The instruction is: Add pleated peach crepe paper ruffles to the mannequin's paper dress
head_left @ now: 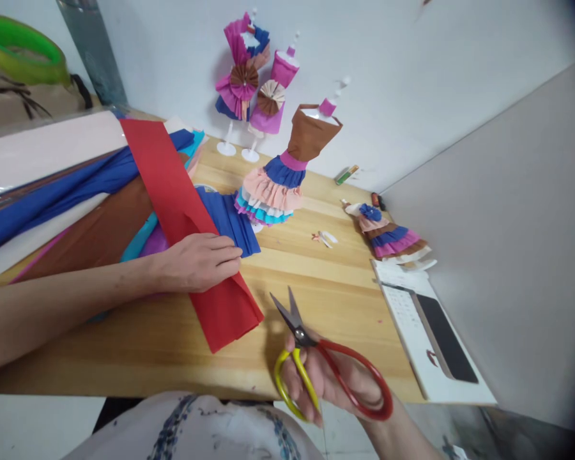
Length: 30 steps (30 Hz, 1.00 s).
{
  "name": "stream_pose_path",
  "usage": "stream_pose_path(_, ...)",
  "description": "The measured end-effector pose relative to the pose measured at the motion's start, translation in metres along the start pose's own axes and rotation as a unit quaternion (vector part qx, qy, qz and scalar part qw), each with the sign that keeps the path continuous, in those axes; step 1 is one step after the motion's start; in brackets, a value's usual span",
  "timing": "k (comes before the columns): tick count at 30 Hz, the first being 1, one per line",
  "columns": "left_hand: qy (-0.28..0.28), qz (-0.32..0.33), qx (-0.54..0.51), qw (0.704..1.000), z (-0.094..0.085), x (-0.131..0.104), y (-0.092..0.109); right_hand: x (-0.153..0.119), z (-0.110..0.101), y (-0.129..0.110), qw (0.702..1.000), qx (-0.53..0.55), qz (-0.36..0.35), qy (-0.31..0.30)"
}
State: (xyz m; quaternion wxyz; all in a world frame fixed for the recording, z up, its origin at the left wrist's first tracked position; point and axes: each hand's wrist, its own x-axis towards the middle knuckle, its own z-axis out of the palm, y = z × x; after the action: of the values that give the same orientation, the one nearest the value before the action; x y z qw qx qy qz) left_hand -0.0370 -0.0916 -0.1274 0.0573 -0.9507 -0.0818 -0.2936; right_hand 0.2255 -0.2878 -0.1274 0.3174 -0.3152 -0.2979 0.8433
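A long folded strip of red crepe paper (227, 313) lies slantwise across the table in front of me. My left hand (196, 260) is closed on its middle, fingers bent together over the paper's right edge. In my right hand (316, 377) are scissors (299, 335) with one red and one yellow handle. Their blades stand apart and point up and left, a short way right of the red paper's near end and not touching it. Pleated blue paper (230, 217) lies just beyond my left fingertips.
Behind stand dress forms in paper outfits, the nearest with a brown top (311, 137). Coloured paper sheets (91, 223) pile up at left, near a green tape roll (26, 48). To the right are a small layered dress (388, 239), a white board (407, 319) and a dark phone-like slab (445, 338).
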Motion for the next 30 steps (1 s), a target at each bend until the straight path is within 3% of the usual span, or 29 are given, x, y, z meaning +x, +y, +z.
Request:
stream_pose_path(3,-0.012,0.065,-0.005,0.998,-0.001,0.0,0.0,0.002,-0.001,-0.004,0.999,-0.014,-0.041,-0.015)
stream_pose_path(8,-0.077,0.072,-0.032,0.994,0.004,-0.002,0.0,-0.001,0.004,-0.01,0.995,-0.014,-0.038,-0.09)
stream_pose_path(14,-0.087,0.119,0.008,0.989,0.002,0.004,-0.004,0.002,0.012,-0.017,0.993,-0.049,-0.049,-0.1)
stream_pose_path(22,-0.071,-0.004,0.028,0.997,-0.007,0.007,-0.011,0.011,-0.002,-0.01,0.995,-0.076,-0.004,-0.066)
stream_pose_path(30,-0.025,-0.032,-0.004,0.999,-0.005,0.004,-0.007,0.015,-0.011,-0.008,0.997,-0.06,0.045,-0.026)
